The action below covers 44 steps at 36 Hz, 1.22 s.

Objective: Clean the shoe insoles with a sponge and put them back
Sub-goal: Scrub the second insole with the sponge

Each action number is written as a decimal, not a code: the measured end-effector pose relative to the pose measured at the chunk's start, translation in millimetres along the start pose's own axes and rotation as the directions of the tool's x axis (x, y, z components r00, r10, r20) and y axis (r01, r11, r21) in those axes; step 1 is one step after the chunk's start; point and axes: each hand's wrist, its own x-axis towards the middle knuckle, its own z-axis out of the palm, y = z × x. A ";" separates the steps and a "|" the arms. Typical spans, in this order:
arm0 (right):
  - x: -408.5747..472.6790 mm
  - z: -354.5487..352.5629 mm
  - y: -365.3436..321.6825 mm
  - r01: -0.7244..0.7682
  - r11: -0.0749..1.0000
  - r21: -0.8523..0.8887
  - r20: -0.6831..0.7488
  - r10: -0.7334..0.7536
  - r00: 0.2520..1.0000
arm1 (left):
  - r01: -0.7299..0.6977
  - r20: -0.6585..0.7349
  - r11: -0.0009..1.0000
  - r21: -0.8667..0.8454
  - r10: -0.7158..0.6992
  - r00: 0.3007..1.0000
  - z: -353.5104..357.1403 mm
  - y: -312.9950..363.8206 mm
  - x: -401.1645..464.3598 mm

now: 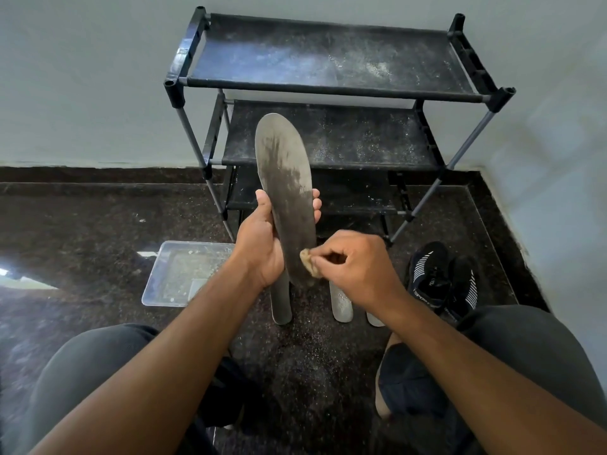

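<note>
My left hand (262,238) grips a long grey insole (285,178) upright at its middle, thumb on the left edge and fingertips showing on the right edge. The upper part of the insole looks dusty and streaked. My right hand (354,267) pinches a small tan sponge (308,262) and presses it against the insole's lower end. Three more pale insoles lie on the dark floor below my hands: one (281,307) on the left, one (341,303) in the middle and one (374,318) mostly hidden by my right forearm. A pair of black shoes (443,277) stands to the right.
A black, dusty shoe rack (328,83) with several shelves stands against the wall straight ahead. A clear plastic tray (184,274) sits on the floor at the left. My knees in dark trousers frame the bottom corners. A wall closes off the right side.
</note>
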 end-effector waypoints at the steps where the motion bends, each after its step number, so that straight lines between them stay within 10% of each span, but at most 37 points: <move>1: 2.8 -1.7 0.1 0.012 1.000 -0.012 -0.061 -0.013 0.998 | 0.000 0.007 1.000 -0.005 0.000 1.000 0.9 0.3 -0.5; 8: -4.1 -0.3 -0.9 -0.036 0.999 -0.021 0.173 0.039 0.984 | -0.023 -0.001 1.000 -0.012 0.023 1.000 -0.3 7.3 0.3; 14: 5.6 -5.3 -1.0 0.014 1.000 -0.001 -0.092 -0.014 0.996 | 0.003 0.020 1.000 -0.019 -0.002 1.000 0.9 2.1 0.7; 21: -4.0 3.8 -6.7 0.063 0.998 -0.003 0.138 -0.062 0.988 | 0.023 -0.008 0.999 -0.023 -0.024 1.000 -2.4 -0.7 3.5; 27: 7.5 -5.5 -5.8 0.029 0.999 0.017 -0.133 -0.026 0.991 | 0.065 0.043 0.998 -0.003 -0.065 0.997 2.7 -9.1 1.4; 33: -0.2 1.0 -7.1 0.048 0.998 0.031 0.152 -0.052 0.987 | 0.067 -0.005 0.998 -0.002 -0.067 0.998 -3.3 -10.0 5.7; 39: 7.0 -4.6 -5.2 0.042 0.998 -0.037 -0.051 -0.043 0.998 | 0.058 0.013 0.998 -0.001 -0.058 0.998 -1.3 -10.4 6.2; 44: -1.5 -1.4 -12.8 -0.052 0.999 -0.003 0.325 0.050 0.945 | 0.066 -0.033 0.998 -0.009 -0.066 0.997 -4.6 -10.8 7.9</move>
